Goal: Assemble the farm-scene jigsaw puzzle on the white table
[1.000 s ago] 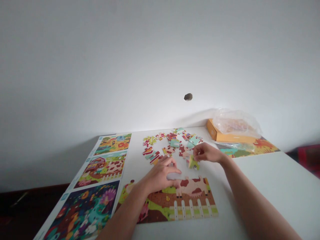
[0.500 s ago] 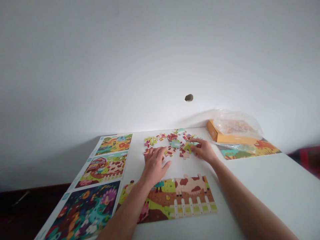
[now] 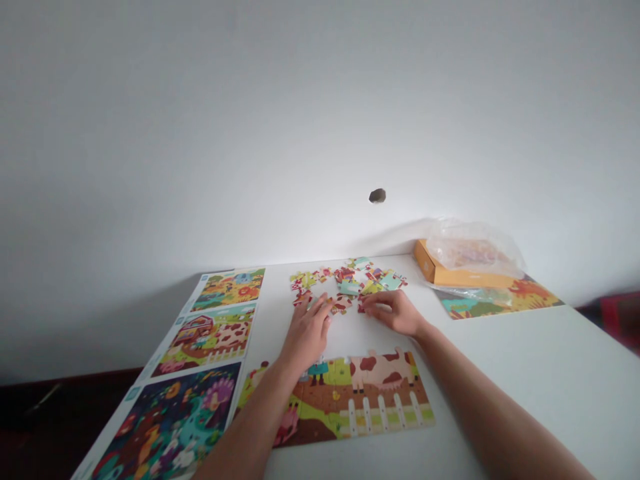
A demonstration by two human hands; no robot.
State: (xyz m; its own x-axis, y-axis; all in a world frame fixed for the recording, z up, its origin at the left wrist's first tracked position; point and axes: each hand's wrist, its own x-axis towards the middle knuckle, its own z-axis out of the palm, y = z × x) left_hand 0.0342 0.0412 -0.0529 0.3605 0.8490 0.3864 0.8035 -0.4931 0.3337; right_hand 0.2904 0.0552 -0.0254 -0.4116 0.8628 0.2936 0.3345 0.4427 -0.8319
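My left hand (image 3: 309, 332) rests at the near left side of a heap of loose jigsaw pieces (image 3: 349, 287), its fingers stretched forward and holding nothing. Red and pink pieces peek out around its fingertips. My right hand (image 3: 395, 311) is at the near right of the heap, with thumb and fingers closed on a puzzle piece (image 3: 361, 304); most of that piece is hidden by the fingers. Closer to me lies a joined part of the puzzle (image 3: 385, 387) showing a cow, a white fence and a pig. My left forearm covers some of its left side.
Three picture sheets (image 3: 205, 340) lie along the table's left edge. At the back right, an orange box (image 3: 425, 261) has a clear plastic bag (image 3: 473, 247) on it, beside a dinosaur picture (image 3: 533, 298). A white wall with a hole (image 3: 377, 196) stands behind the table.
My right hand has left the green piece in the heap and come left and nearer, onto another piece. My left hand's thumb has drawn in towards its fingers.
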